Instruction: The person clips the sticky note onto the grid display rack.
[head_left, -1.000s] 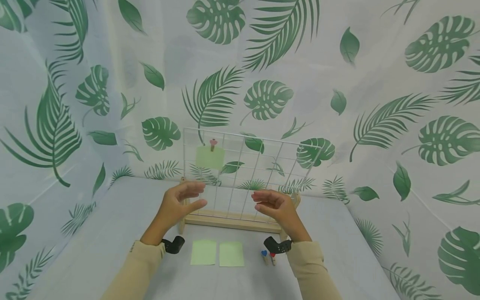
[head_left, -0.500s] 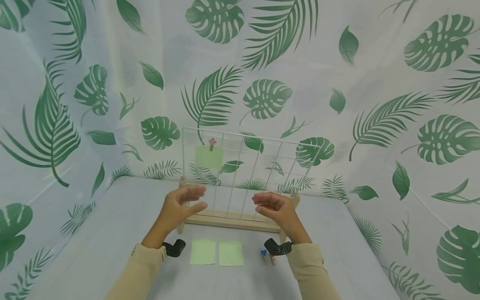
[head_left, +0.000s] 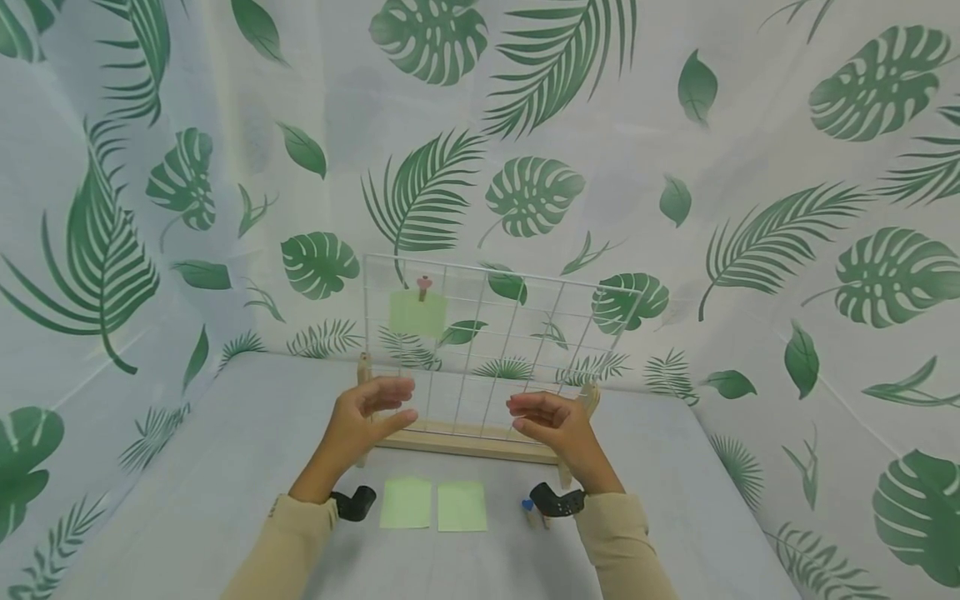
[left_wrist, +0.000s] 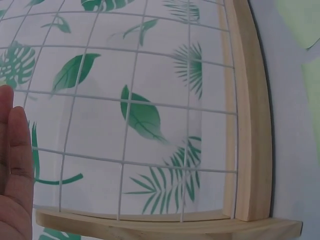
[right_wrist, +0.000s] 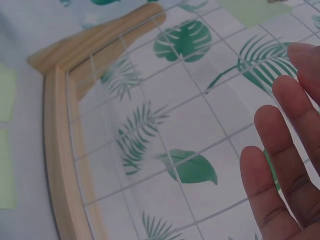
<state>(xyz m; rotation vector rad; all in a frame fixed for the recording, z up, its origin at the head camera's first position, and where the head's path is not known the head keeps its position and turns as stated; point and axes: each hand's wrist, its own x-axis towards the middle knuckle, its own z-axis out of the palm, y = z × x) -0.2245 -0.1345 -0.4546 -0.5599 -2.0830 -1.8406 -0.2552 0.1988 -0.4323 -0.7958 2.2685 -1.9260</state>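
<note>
White wire makes up the grid panel (head_left: pixel 500 360) that stands leaning in its wooden stand (head_left: pixel 465 445) on the far side of the pale surface (head_left: pixel 202 467). From the head view, a green note (head_left: pixel 417 315) hangs at the panel's upper left under a pink-topped clip (head_left: pixel 423 288). Your left hand (head_left: pixel 367 410) hovers before the panel's left part, fingers gently bent, thumb apart, its grip slack and holding nothing. Your right hand (head_left: pixel 557 420) mirrors it before the right part, its grip likewise loose around bare air. Nearer to you, two more green notes, one left (head_left: pixel 406 503) and one right (head_left: pixel 462 507), lie side by side with a narrow gap. To their right is a blue-heart clip (head_left: pixel 528 506), with a second clip (head_left: pixel 547 522) beside it, partly hidden by the black wrist device (head_left: pixel 557 500) on your right arm.

From the left wrist, your fingers extend with the wires beyond them, and the loose notes show partly on the stand's near side.

From the right wrist, your fingers are spread slightly, and the hung note is partly visible farther left.
</note>
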